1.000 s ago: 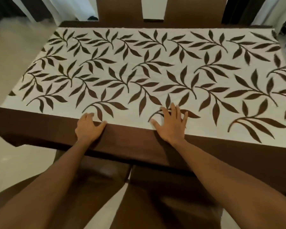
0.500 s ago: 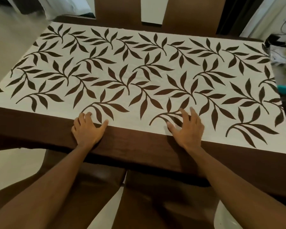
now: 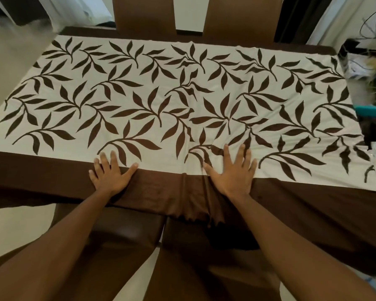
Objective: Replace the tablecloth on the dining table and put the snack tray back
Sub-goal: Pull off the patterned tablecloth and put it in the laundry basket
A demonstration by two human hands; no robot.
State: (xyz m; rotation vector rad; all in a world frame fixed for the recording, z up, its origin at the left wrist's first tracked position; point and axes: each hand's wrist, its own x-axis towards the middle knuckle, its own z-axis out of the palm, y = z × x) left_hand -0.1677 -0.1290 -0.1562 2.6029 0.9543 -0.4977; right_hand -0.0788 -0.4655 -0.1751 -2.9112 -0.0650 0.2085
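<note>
I have the tablecloth (image 3: 182, 101) already spread; my left hand (image 3: 111, 173) and right hand (image 3: 231, 172) press flat, fingers apart, near wrinkles. The snack tray is not yet back.

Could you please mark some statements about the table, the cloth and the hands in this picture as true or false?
1. Both hands lie flat and open on the tablecloth near the table's near edge. True: the left hand and the right hand press on it with fingers spread.
2. The cloth is plain white. False: it is cream with brown leaves and a brown border.
3. The cloth bunches into folds beside the right hand. True.
4. The snack tray stands in the middle of the table. False: nothing stands on the cloth's middle.
5. Two chair backs rise behind the far side of the table. True.
</note>
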